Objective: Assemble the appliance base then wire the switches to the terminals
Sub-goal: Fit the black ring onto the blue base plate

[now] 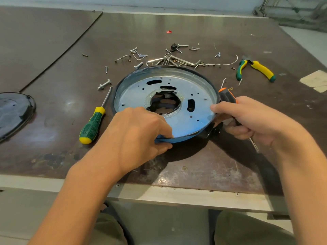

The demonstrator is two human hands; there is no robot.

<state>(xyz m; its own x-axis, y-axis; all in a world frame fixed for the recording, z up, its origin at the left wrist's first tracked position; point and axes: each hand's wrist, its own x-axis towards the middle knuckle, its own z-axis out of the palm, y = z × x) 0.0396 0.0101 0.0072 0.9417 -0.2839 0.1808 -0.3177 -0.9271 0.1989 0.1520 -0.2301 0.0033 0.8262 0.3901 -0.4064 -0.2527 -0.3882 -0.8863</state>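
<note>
A round metal appliance base (198,96) with a blue rim and a ragged centre hole lies tilted on the table, its near edge raised. My left hand (139,131) pinches the near rim, fingers inside and thumb underneath. My right hand (247,119) holds an orange-and-black screwdriver (227,96) in its curled fingers, the shaft pointing down past my wrist, while its thumb presses on the base's right rim. No switches or terminals are visible.
A green-and-yellow screwdriver (92,124) lies left of the base. Loose screws, bolts and hex keys (166,59) are scattered behind it, with green-and-yellow pliers (256,68) at the right. A black plastic cover (14,112) sits at the far left. The table's front edge (177,193) is near.
</note>
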